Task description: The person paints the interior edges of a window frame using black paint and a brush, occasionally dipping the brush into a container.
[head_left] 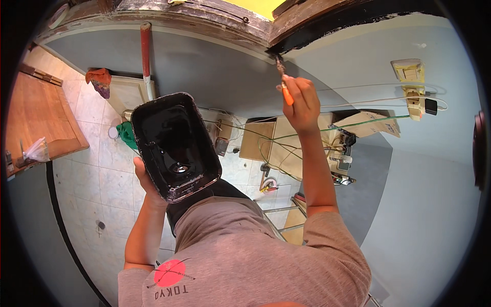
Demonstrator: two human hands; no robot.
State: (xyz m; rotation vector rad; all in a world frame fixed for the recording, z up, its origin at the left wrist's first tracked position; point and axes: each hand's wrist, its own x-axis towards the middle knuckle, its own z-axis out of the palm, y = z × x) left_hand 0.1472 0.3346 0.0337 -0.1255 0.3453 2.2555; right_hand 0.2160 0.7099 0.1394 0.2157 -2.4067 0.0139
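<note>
My left hand (149,181) grips the side of a black tray (174,133) that holds glossy black paint, below the middle of the picture's upper half. My right hand (302,105) is closed on a paintbrush (286,92) with an orange handle, its dark bristles at the corner of a wooden frame (271,36). Wet-looking black paint (348,28) covers the frame's right part, beside a pale grey wall (363,56). A red-and-white handle (146,51) stands behind the tray, its lower end hidden.
Power sockets (411,77) with plugs and cables are on the right wall. Below are cardboard (255,138), tangled cables, tools, part of a metal ladder (276,210) and a tiled floor (87,189). A wooden cabinet (48,117), green cloth (125,135) and orange rag (99,77) are at left.
</note>
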